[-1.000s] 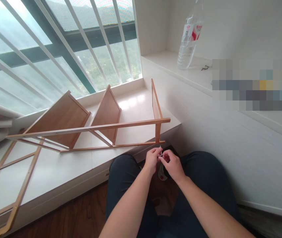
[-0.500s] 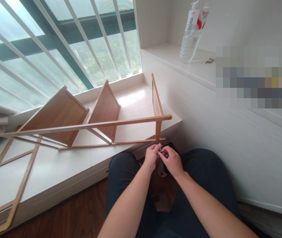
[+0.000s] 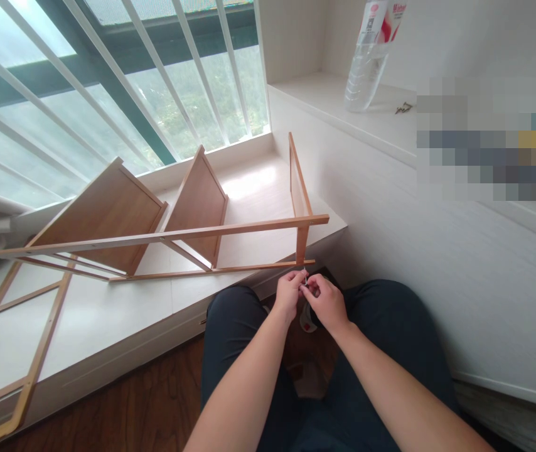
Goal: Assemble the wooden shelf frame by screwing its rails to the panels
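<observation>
White window-ledge boards ran below a barred window, pale and smooth, carrying a half-built wooden shelf frame (image 3: 164, 235) lying on its side just beyond the hands. Both hands met over the lap, right below the frame's near corner post. The left hand (image 3: 288, 294) and the right hand (image 3: 327, 301) were each pinched together on 1 small metal fitting (image 3: 305, 280), thin and silvery, held between their fingertips; whether it was a screw or a key was too small to tell. Doing this step well likely called for a firm pinch, keeping the piece upright and steady so it would not slip to the dark wood floor (image 3: 145, 408) under the knees. The frame had 2 flat, warm-toned panels with a matte grain and slim square rails. Well beyond the right hand, on a higher white ledge (image 3: 324, 107), stood a clear ribbed plastic bottle (image 3: 366, 63), with a few dark screws (image 3: 403, 108) beside it.
</observation>
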### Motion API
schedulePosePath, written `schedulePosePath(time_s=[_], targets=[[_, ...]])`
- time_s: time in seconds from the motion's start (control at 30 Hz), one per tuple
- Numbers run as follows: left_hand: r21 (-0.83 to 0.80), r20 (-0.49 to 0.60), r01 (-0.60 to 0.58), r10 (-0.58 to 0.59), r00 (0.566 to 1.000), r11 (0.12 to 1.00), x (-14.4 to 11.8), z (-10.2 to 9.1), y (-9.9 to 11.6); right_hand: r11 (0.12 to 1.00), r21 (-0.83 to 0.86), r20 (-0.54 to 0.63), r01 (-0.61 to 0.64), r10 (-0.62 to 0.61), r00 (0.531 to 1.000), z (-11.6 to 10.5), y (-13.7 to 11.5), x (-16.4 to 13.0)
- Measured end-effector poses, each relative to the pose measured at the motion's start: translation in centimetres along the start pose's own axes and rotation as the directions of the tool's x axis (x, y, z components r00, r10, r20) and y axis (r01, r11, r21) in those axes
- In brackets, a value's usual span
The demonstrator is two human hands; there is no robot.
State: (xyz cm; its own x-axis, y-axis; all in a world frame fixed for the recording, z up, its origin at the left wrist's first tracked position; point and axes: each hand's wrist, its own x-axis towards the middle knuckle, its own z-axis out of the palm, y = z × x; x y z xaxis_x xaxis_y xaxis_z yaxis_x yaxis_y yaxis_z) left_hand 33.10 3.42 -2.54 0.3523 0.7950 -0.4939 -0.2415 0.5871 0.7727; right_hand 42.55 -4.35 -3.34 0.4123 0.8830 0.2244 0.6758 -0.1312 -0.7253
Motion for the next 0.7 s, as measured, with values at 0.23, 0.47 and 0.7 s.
schedulePosePath(time_s=[0.23, 0.47, 0.7], targets=[[0.001, -0.004, -0.001, 0.001, 1.0, 1.0, 0.24, -0.06, -0.03, 1.0, -0.025, 0.0, -0.013, 0.013, 1.0, 0.05, -0.02, 0.06], [0.0, -0.004, 0.016, -0.016, 1.0, 1.0, 0.21, -0.04, 0.17, 0.99, 0.08, 0.039, -0.114, 0.112, 0.993, -0.38, -0.75, 0.1], [0.028, 0.007, 0.015, -0.015, 1.0, 1.0, 0.61, -0.11, 0.01, 0.878, 0.392, 0.147, -0.274, 0.234, 0.961, 0.06, -0.43, 0.31]])
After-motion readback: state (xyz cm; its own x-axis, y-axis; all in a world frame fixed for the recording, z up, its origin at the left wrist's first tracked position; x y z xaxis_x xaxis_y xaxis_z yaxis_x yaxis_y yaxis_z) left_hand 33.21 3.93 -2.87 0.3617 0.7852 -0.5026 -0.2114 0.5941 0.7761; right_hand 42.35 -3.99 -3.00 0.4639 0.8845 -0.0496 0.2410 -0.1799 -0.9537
